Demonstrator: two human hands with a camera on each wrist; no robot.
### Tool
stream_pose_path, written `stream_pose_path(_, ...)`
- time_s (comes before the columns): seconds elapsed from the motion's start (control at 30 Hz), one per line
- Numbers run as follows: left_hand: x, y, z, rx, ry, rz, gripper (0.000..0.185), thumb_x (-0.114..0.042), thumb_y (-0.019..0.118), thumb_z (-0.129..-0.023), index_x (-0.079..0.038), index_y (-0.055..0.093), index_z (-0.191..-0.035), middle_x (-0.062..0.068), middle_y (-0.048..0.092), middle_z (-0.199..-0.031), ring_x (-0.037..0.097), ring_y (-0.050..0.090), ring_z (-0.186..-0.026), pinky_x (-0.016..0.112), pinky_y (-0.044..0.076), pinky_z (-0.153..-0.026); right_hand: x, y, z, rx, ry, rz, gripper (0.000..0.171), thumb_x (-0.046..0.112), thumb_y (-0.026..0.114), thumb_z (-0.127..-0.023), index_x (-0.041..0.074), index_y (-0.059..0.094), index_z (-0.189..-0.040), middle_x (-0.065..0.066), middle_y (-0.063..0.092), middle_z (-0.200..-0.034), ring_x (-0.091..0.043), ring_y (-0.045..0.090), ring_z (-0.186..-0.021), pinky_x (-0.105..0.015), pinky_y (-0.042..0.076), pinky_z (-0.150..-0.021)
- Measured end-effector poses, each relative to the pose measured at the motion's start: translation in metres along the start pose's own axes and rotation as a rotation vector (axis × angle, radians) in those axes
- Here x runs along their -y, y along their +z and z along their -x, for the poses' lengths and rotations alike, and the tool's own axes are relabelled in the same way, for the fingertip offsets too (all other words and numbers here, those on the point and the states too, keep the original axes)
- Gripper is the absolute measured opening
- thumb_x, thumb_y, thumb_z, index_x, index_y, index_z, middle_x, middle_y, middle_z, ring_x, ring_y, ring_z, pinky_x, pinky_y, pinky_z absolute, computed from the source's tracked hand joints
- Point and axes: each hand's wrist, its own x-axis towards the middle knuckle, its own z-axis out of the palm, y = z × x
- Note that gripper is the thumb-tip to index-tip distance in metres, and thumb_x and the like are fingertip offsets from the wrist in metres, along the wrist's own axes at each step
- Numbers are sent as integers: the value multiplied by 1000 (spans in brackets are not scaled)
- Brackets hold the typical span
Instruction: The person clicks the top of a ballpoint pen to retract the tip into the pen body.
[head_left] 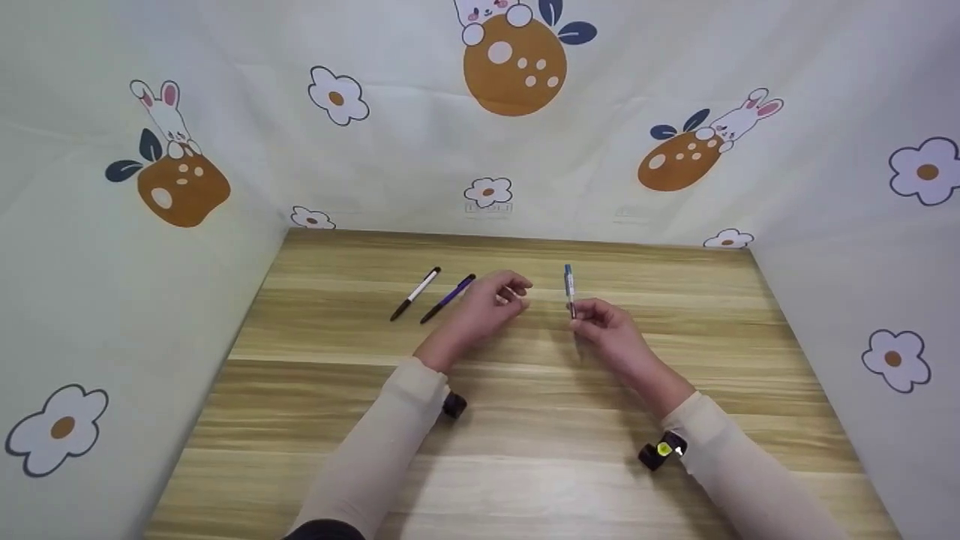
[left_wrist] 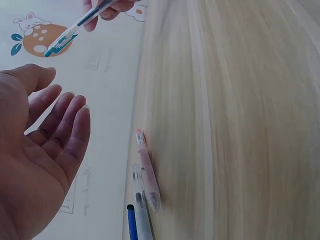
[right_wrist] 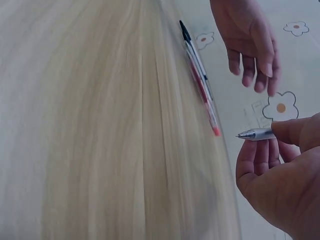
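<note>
My right hand [head_left: 611, 334] pinches a slim pen [head_left: 569, 283] by its lower end, with the blue end pointing up and away. In the right wrist view the pen's pointed tip [right_wrist: 246, 134] sticks out from between thumb and fingers. To its left, my left hand [head_left: 491, 301] hovers over the table with loosely bent fingers and nothing in them. Beside that hand lie a purple-blue pen [head_left: 448, 298] and a white pen [head_left: 416, 293] with dark ends, side by side and slanted. The left wrist view shows a pink pen [left_wrist: 147, 172], a clear pen [left_wrist: 142, 217] and a blue-barrelled one [left_wrist: 131, 222].
The wood-grain tabletop [head_left: 510, 450] is bordered by a pale cloth backdrop [head_left: 405, 150] printed with rabbits, oranges and flowers. Small black cameras [head_left: 454, 406] sit at both wrists. In the right wrist view a red pen [right_wrist: 201, 87] lies along the table's far edge.
</note>
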Motion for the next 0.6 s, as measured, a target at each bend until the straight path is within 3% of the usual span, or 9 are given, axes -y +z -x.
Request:
stream_pose_path(0.13,-4,6,-4,-30,12,94,30,-8,73,-104,-3,71,-134,14,73,-125,21,71,-109,38,60,-98,0,9,3,12,25,-59,31,-7,72,-101,-14,64,-130,-8,69,-107,-13,66,-97,-24,60,-85)
stream_pose_path(0.33,-10,16,-6,-42,-35,226,37,-9,73,-106,-5,66,-142,18,69,-135,21,70,-116,38,58,-103,2,22,9,41,32,-118,24,-7,70,-100,-7,68,-124,-8,68,-107,-17,66,-98,-30,61,-86)
stream_pose_path(0.6,-15,26,-9,-77,-37,392,44,-7,74,-106,-2,62,-148,21,66,-137,25,70,-116,36,60,-95,4,35,14,53,27,-176,22,-8,71,-99,-10,66,-120,-7,69,-104,-17,67,-95,-30,62,-84)
